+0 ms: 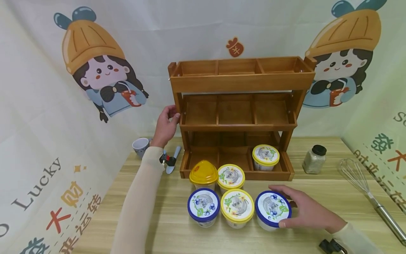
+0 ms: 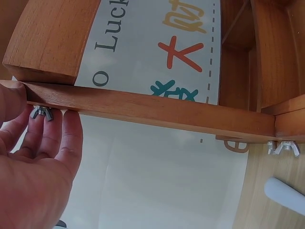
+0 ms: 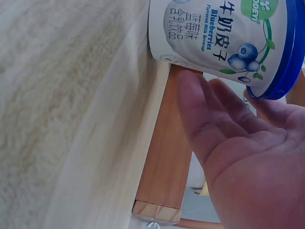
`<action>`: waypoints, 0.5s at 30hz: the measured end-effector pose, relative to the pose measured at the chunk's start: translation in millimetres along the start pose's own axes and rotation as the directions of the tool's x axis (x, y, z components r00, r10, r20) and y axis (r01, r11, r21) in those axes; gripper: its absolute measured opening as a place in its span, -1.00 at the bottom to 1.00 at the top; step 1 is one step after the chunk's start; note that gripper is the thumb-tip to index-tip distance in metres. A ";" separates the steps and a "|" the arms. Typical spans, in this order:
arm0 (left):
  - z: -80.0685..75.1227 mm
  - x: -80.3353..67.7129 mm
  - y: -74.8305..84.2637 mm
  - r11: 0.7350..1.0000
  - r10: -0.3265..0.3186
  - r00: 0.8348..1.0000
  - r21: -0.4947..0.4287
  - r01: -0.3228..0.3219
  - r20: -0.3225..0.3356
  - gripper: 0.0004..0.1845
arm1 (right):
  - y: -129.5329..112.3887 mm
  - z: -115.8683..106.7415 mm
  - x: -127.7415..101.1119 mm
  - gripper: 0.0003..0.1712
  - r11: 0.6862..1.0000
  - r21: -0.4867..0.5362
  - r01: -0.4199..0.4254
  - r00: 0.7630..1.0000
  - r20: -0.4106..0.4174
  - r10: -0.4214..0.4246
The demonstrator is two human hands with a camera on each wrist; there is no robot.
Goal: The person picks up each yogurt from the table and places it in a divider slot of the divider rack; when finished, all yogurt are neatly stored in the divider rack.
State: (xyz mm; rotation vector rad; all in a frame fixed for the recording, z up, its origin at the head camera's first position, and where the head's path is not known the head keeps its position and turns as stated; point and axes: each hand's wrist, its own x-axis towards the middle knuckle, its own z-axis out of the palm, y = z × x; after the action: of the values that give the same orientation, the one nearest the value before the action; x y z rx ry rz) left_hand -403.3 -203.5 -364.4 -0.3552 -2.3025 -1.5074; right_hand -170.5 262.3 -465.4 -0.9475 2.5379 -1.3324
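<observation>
Two hands outstretched: left hand (image 1: 165, 126) gripping the wooden rack (image 1: 241, 84), right hand (image 1: 306, 211) clasping the blue-lidded cup (image 1: 272, 209).

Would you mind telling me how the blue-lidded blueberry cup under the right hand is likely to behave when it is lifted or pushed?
The blueberry cup looks short and wide, so it probably resists tipping. Its printed wall looks smooth, so it may slide on the wooden table and slip a little in the right hand. It is likely thin plastic, so a hard squeeze might dent it.
</observation>
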 end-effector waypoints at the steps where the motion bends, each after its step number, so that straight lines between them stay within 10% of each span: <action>1: 0.0 0.2 -0.2 1.000 0.001 1.000 0.000 -0.001 -0.001 -0.56 | 0.4 -0.5 -0.5 0.08 1.000 0.007 -0.002 1.000 0.010 0.002; 15: 0.9 -0.3 1.3 1.000 -0.017 1.000 0.010 0.017 0.003 -0.56 | -2.0 -2.9 -2.8 0.12 1.000 -0.024 0.018 1.000 0.017 -0.017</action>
State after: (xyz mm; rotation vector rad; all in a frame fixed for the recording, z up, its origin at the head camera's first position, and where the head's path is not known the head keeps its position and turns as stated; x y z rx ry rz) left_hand -402.6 -202.2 -363.8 -0.3358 -2.3198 -1.5042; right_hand -168.4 265.1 -462.5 -0.9831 2.5449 -1.2962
